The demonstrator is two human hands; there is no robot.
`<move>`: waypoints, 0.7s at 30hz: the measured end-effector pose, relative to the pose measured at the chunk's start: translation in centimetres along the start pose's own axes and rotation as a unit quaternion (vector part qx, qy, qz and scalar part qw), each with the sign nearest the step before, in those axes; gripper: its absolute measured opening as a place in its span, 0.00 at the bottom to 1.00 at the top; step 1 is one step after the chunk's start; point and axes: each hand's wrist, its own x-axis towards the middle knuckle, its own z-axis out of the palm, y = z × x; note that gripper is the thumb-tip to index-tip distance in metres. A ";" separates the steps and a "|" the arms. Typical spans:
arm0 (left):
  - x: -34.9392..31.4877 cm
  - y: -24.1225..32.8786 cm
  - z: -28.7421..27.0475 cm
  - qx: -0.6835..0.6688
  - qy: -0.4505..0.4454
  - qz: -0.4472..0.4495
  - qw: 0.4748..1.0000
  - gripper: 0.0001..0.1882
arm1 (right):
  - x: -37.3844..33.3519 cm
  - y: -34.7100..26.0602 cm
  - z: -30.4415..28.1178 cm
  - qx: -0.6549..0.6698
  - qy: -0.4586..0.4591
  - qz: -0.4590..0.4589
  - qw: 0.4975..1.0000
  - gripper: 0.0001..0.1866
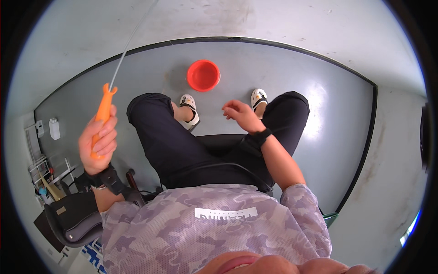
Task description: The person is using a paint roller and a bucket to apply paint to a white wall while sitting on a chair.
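Orange and fork-topped, a handle (105, 108) is tilting rightward in the left hand (97, 141), fingers wrapping around it; a thin grey rod (122, 58) is rising from it toward the upper edge. A round red basin (203, 76) is resting on the grey floor (333, 123) beyond the white clogs (184, 101). The right hand (244, 116), fingers loosely curled, is hanging between the knees (147, 102).

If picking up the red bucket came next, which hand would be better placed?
Probably the right hand: it looks empty and appears nearer the red bucket in this view. The left hand is occupied, closed around an orange handle.
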 end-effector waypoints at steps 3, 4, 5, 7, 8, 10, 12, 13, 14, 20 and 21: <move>3.3 -2.1 0.2 -0.047 0.013 -0.027 0.998 0.15 | -2.5 -5.9 -1.2 0.120 0.014 -0.036 0.992 0.09; 5.1 -3.0 -0.3 -0.055 0.022 -0.044 0.997 0.14 | -2.9 -6.5 -1.9 0.165 0.015 -0.049 0.985 0.09; 7.2 -4.1 -1.4 -0.066 0.031 -0.057 0.996 0.14 | -2.7 -6.9 -2.7 0.206 0.014 -0.064 0.976 0.08; 12.6 -6.4 -4.7 -0.099 -0.016 -0.105 0.989 0.11 | -1.8 -7.5 -4.1 0.270 -0.010 -0.092 0.958 0.08; 15.7 -7.9 -5.4 -0.090 -0.007 -0.114 0.989 0.10 | -1.3 -7.1 -4.8 0.317 -0.013 -0.092 0.944 0.08; 22.2 -11.7 -6.6 -0.055 0.017 -0.129 0.990 0.07 | -0.6 -6.3 -5.3 0.307 0.019 -0.065 0.949 0.08; 27.8 -15.3 -8.8 -0.035 0.058 -0.138 0.988 0.06 | 0.3 -6.3 -5.0 0.262 0.052 -0.033 0.963 0.09; 29.5 -16.5 -9.9 -0.034 0.085 -0.141 0.986 0.06 | 0.6 -6.3 -4.8 0.262 0.049 -0.033 0.963 0.09; 30.5 -17.5 -10.8 -0.023 0.108 -0.139 0.984 0.06 | 0.9 -6.2 -4.8 0.238 0.064 0.002 0.969 0.09; 26.9 -14.3 -13.6 -0.032 0.073 -0.091 0.993 0.08 | 2.3 -5.2 -5.3 0.197 0.111 0.064 0.972 0.09; 24.2 -11.8 -12.3 -0.046 0.044 -0.119 0.991 0.08 | 2.3 -4.9 -5.6 0.196 0.130 0.073 0.969 0.09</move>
